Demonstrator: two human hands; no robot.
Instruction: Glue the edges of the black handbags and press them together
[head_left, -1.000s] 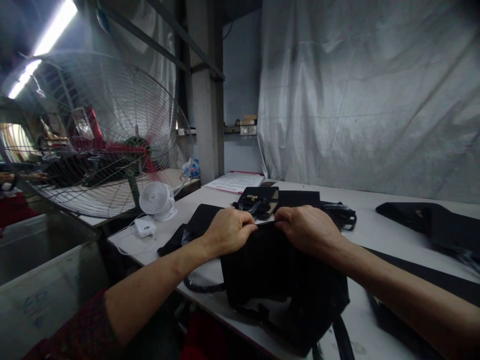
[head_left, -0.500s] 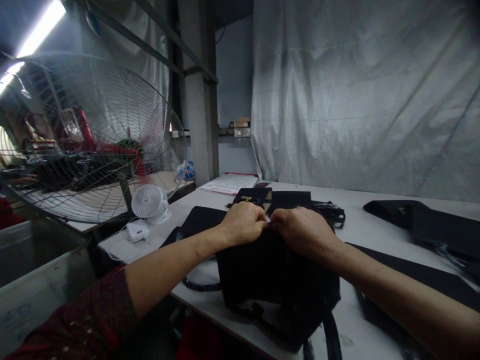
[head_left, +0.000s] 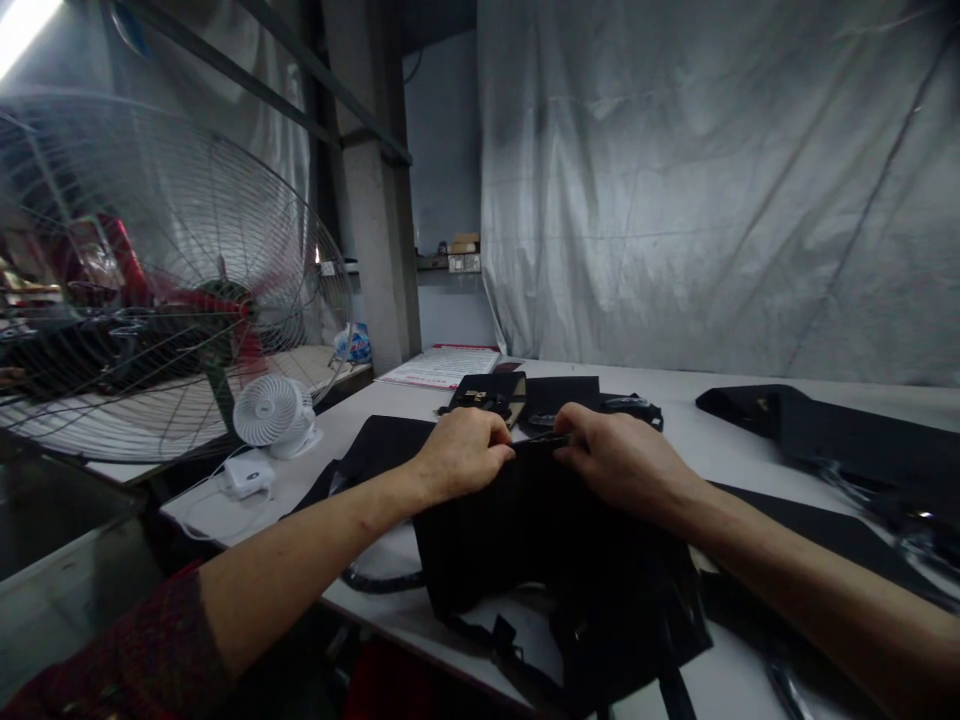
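Note:
A black fabric bag (head_left: 540,540) lies on the white table (head_left: 720,400) in front of me, straps trailing off its near edge. My left hand (head_left: 461,455) is curled and pinches the bag's top edge on the left. My right hand (head_left: 611,460) is curled too and grips the same top edge a little to the right. The fingertips of both hands are tucked into the dark fabric, so the exact hold is hard to see.
More black bags and fabric pieces (head_left: 825,430) lie on the right and behind the hands (head_left: 555,395). A small white desk fan (head_left: 270,412) and a white adapter (head_left: 247,472) sit at the table's left corner. A big spinning floor fan (head_left: 150,280) stands left. A booklet (head_left: 442,365) lies by the pillar.
My hands came close together on the bag's top edge, then spread slightly apart again. The view has shifted to the right and the bag sits a little lower left.

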